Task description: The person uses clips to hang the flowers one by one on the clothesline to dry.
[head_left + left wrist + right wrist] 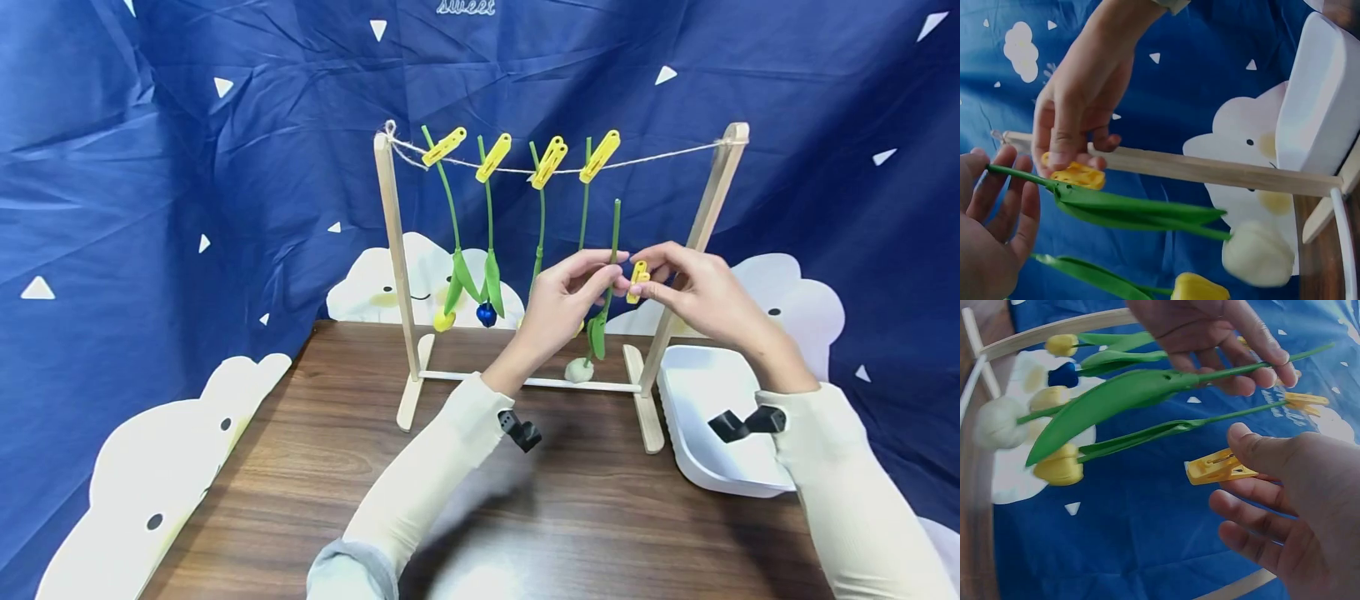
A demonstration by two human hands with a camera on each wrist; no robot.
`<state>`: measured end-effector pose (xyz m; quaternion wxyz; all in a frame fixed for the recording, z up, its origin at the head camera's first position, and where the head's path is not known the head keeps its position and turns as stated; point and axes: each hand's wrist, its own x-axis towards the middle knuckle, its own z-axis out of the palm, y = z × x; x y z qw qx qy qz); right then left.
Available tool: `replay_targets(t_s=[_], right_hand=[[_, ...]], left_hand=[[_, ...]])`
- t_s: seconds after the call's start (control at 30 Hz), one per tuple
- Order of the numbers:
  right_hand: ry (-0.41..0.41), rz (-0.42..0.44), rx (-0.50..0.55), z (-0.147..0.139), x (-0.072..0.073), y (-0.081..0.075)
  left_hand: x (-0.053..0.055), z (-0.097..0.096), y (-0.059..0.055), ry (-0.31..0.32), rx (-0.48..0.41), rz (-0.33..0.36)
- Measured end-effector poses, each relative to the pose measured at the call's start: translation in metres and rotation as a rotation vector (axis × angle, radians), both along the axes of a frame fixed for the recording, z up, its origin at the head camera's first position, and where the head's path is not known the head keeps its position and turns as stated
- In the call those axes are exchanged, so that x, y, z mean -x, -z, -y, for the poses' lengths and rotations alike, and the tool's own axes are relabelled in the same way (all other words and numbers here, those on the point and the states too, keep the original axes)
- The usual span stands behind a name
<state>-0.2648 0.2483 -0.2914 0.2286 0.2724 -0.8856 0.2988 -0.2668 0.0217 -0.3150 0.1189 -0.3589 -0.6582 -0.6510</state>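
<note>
My left hand (pixel 558 300) pinches the green stem of a white artificial tulip (pixel 1110 403), whose bloom hangs downward near the rack's lower bar. Just to its right, my right hand (pixel 705 292) holds a yellow clothespin (pixel 1221 467) between thumb and fingers. Above both hands a string (pixel 660 157) runs between the posts of a wooden rack (pixel 397 250). Several tulips hang head down from it by yellow clothespins (pixel 495 158); one bloom is blue (pixel 486 314), and others, such as this yellow bloom (pixel 1060 465), are yellow. The left hand hides part of the hanging flowers in the head view.
A white plastic bin (pixel 690 450) stands on the brown wooden table (pixel 330 467), right of the rack's foot (pixel 645 408). Behind the table hangs a blue cloth (pixel 285 125) printed with clouds and triangles.
</note>
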Motion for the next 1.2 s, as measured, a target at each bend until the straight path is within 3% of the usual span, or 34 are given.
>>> replay_targets(t_s=[0.3,0.43,0.67,1.0,1.2], right_hand=[[0.063,-0.137,0.135,-0.002,0.0,-0.039],[0.075,-0.192,0.207,-0.001,-0.003,-0.058],[0.081,-0.281,0.289,0.002,-0.01,-0.087],[0.131,-0.35,0.277,0.011,-0.013,-0.117],[0.123,-0.31,0.412,0.015,-0.001,-0.129]], left_hand=[[0.006,-0.019,-0.024,0.007,-0.05,0.013],[0.011,-0.027,-0.033,-0.024,-0.065,0.027],[0.022,-0.037,-0.043,-0.043,-0.07,0.08],[0.033,-0.048,-0.051,-0.092,-0.032,0.1],[0.036,-0.054,-0.056,-0.164,-0.015,0.126]])
